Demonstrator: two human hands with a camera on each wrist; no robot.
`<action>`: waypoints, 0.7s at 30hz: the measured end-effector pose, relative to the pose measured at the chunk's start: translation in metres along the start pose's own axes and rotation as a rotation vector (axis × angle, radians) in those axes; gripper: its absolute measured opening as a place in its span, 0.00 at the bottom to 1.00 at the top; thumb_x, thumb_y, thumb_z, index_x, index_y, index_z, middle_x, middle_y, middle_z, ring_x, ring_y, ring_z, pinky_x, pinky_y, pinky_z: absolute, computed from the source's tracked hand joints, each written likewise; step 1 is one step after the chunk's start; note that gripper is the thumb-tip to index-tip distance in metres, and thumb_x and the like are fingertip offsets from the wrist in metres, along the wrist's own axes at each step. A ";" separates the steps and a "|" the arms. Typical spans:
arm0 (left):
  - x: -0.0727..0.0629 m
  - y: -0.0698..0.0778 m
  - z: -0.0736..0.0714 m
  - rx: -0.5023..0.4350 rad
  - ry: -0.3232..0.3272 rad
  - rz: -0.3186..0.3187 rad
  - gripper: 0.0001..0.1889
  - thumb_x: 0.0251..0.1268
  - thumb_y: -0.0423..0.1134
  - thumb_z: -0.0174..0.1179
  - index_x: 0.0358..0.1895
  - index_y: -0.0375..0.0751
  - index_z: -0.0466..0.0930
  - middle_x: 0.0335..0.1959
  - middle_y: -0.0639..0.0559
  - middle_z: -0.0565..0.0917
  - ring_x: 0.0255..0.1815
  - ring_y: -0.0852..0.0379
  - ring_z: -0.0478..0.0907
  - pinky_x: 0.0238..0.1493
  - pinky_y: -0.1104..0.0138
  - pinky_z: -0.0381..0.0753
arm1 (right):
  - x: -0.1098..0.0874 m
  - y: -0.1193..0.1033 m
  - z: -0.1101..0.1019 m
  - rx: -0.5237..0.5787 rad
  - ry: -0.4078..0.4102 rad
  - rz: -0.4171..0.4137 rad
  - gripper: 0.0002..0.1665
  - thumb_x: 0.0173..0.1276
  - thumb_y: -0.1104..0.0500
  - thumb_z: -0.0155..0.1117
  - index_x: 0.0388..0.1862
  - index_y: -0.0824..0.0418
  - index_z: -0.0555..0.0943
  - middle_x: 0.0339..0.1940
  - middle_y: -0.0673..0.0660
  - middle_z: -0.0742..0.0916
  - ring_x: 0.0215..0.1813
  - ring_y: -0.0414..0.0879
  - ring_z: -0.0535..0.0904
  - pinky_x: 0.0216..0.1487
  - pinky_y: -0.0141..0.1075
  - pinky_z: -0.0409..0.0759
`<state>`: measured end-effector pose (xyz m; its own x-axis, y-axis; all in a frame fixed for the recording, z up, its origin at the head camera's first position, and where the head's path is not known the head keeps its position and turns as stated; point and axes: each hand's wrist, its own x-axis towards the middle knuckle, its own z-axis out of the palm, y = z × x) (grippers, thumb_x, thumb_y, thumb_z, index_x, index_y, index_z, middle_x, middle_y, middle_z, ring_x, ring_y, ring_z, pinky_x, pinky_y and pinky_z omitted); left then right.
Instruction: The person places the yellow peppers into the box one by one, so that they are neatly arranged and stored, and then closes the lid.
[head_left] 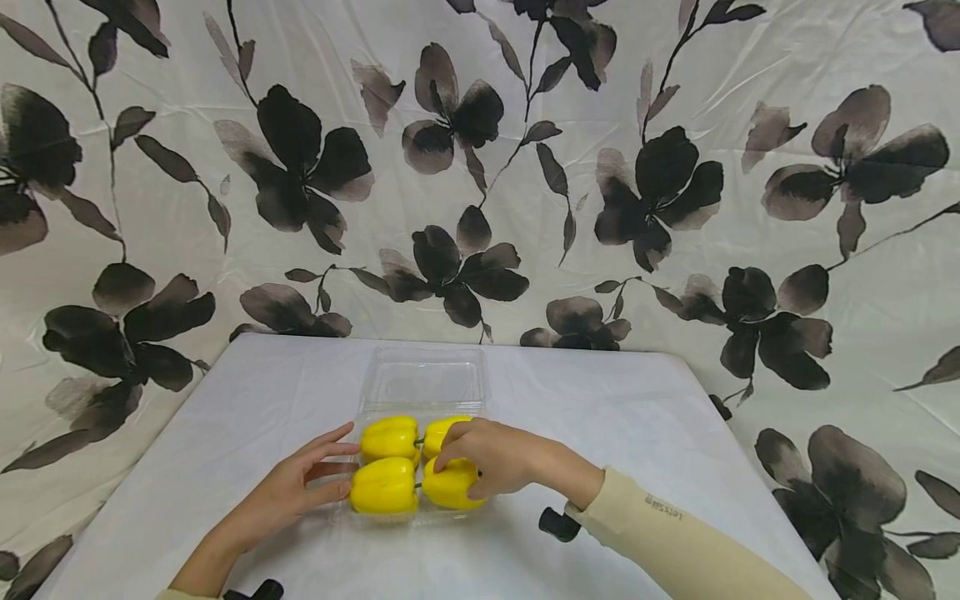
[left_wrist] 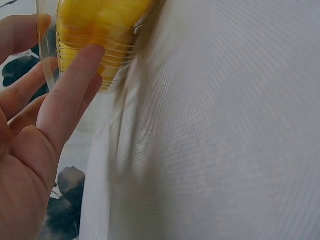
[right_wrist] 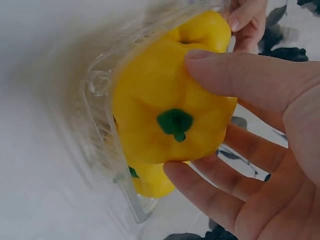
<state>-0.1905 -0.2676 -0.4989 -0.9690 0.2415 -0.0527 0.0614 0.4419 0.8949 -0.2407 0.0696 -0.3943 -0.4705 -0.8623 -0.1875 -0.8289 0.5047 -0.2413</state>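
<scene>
Several yellow bell peppers sit in two rows inside a clear plastic clamshell container. My right hand grips the near-right yellow bell pepper, thumb on one side and fingers on the other. In the right wrist view its green stem faces the camera. My left hand is at the container's left side with fingers spread and fairly straight, fingertips right at the ribbed wall. Nearest to it is the near-left bell pepper. Behind are the far-left pepper and a far-right pepper, partly hidden by my right hand.
The container's clear lid lies folded back on the far side. A white cloth covers the table. Beyond its back edge hangs a white curtain with dark flowers.
</scene>
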 end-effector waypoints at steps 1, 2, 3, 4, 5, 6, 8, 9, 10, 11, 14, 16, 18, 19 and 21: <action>0.000 0.000 0.000 0.000 0.000 -0.003 0.30 0.69 0.52 0.73 0.71 0.48 0.78 0.88 0.46 0.53 0.72 0.37 0.76 0.68 0.53 0.83 | 0.000 0.000 0.000 0.004 0.001 -0.001 0.30 0.64 0.61 0.81 0.65 0.47 0.86 0.67 0.48 0.83 0.68 0.43 0.76 0.71 0.34 0.77; 0.000 0.000 0.000 -0.001 0.000 -0.005 0.30 0.69 0.52 0.72 0.71 0.48 0.78 0.88 0.46 0.53 0.72 0.37 0.76 0.68 0.53 0.83 | 0.000 0.001 0.001 0.008 0.003 -0.003 0.30 0.64 0.61 0.81 0.65 0.47 0.86 0.67 0.48 0.83 0.68 0.43 0.76 0.71 0.35 0.77; 0.000 0.000 0.000 -0.002 -0.001 -0.006 0.30 0.69 0.52 0.72 0.71 0.48 0.78 0.88 0.46 0.53 0.72 0.37 0.76 0.68 0.53 0.83 | 0.000 0.001 0.001 0.011 0.004 -0.006 0.30 0.64 0.61 0.81 0.65 0.47 0.86 0.67 0.48 0.83 0.69 0.43 0.76 0.71 0.35 0.77; 0.000 0.000 0.000 -0.002 -0.001 -0.008 0.30 0.70 0.52 0.72 0.71 0.48 0.78 0.88 0.46 0.53 0.73 0.37 0.76 0.68 0.53 0.83 | 0.000 0.002 0.002 0.015 0.006 -0.007 0.30 0.64 0.61 0.81 0.65 0.47 0.86 0.67 0.48 0.83 0.69 0.43 0.76 0.72 0.35 0.76; 0.000 0.000 0.000 -0.001 -0.002 -0.008 0.30 0.70 0.52 0.72 0.71 0.48 0.78 0.88 0.46 0.53 0.73 0.36 0.76 0.68 0.52 0.82 | 0.000 0.003 0.003 0.019 0.007 -0.008 0.30 0.65 0.61 0.81 0.65 0.47 0.86 0.67 0.47 0.83 0.69 0.43 0.76 0.72 0.36 0.76; 0.000 0.000 0.000 0.002 -0.002 -0.007 0.30 0.70 0.52 0.72 0.71 0.48 0.78 0.88 0.46 0.53 0.73 0.36 0.76 0.68 0.53 0.83 | -0.001 0.004 0.004 0.022 0.009 -0.009 0.30 0.65 0.61 0.81 0.66 0.47 0.85 0.67 0.47 0.83 0.70 0.43 0.75 0.73 0.36 0.76; 0.000 0.000 0.000 0.003 -0.002 -0.004 0.30 0.70 0.52 0.72 0.71 0.48 0.78 0.88 0.46 0.53 0.73 0.36 0.75 0.68 0.52 0.82 | -0.001 0.005 0.005 0.026 0.012 -0.010 0.30 0.65 0.60 0.81 0.66 0.47 0.85 0.67 0.47 0.83 0.70 0.42 0.75 0.74 0.37 0.75; 0.000 0.000 0.000 0.004 -0.001 -0.002 0.30 0.70 0.52 0.72 0.71 0.48 0.78 0.88 0.46 0.53 0.73 0.36 0.76 0.68 0.52 0.82 | -0.001 0.006 0.006 0.028 0.014 -0.010 0.30 0.65 0.60 0.81 0.66 0.47 0.85 0.67 0.46 0.83 0.70 0.42 0.75 0.74 0.37 0.75; 0.000 0.000 0.000 0.005 -0.001 0.000 0.30 0.70 0.52 0.72 0.71 0.49 0.78 0.88 0.46 0.53 0.73 0.36 0.75 0.68 0.52 0.82 | -0.001 0.007 0.006 0.032 0.016 -0.010 0.30 0.65 0.60 0.81 0.66 0.46 0.85 0.67 0.46 0.83 0.70 0.42 0.75 0.74 0.38 0.75; 0.000 0.000 0.000 0.006 -0.001 0.001 0.30 0.69 0.52 0.72 0.71 0.49 0.78 0.88 0.46 0.53 0.73 0.36 0.76 0.68 0.52 0.82 | -0.001 0.008 0.007 0.035 0.019 -0.011 0.30 0.65 0.60 0.81 0.66 0.46 0.85 0.67 0.46 0.83 0.70 0.42 0.75 0.75 0.38 0.74; 0.000 0.000 0.000 0.001 -0.002 0.005 0.30 0.69 0.52 0.72 0.71 0.49 0.78 0.88 0.46 0.53 0.72 0.36 0.76 0.68 0.53 0.83 | -0.001 0.009 0.009 0.045 0.028 -0.016 0.30 0.65 0.60 0.81 0.66 0.46 0.85 0.66 0.46 0.83 0.70 0.42 0.75 0.75 0.38 0.74; 0.000 0.000 0.000 -0.004 -0.004 0.005 0.30 0.69 0.52 0.72 0.71 0.49 0.78 0.88 0.46 0.53 0.73 0.36 0.76 0.68 0.54 0.83 | -0.001 0.009 0.009 0.048 0.032 -0.023 0.30 0.65 0.60 0.82 0.65 0.46 0.85 0.66 0.46 0.83 0.70 0.42 0.75 0.75 0.37 0.74; 0.000 0.000 0.000 -0.007 -0.005 0.004 0.30 0.69 0.52 0.73 0.71 0.49 0.78 0.88 0.46 0.53 0.73 0.36 0.76 0.68 0.54 0.83 | -0.001 0.010 0.009 0.051 0.034 -0.028 0.30 0.65 0.60 0.82 0.65 0.47 0.85 0.66 0.46 0.84 0.70 0.41 0.75 0.75 0.37 0.74; 0.000 0.000 0.000 -0.008 -0.005 0.002 0.30 0.69 0.52 0.73 0.71 0.49 0.78 0.88 0.47 0.53 0.73 0.36 0.76 0.68 0.54 0.83 | -0.001 0.010 0.009 0.054 0.035 -0.031 0.30 0.65 0.60 0.82 0.65 0.47 0.85 0.66 0.46 0.84 0.70 0.41 0.75 0.75 0.37 0.74; 0.000 0.000 0.000 -0.009 -0.005 0.000 0.30 0.69 0.52 0.72 0.71 0.49 0.78 0.88 0.47 0.53 0.73 0.36 0.76 0.68 0.54 0.82 | -0.001 0.011 0.010 0.062 0.036 -0.036 0.30 0.65 0.60 0.82 0.65 0.47 0.85 0.66 0.46 0.84 0.70 0.41 0.75 0.75 0.37 0.74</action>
<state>-0.1903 -0.2677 -0.4988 -0.9677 0.2461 -0.0548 0.0595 0.4342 0.8988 -0.2466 0.0766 -0.4065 -0.4523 -0.8802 -0.1436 -0.8255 0.4741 -0.3062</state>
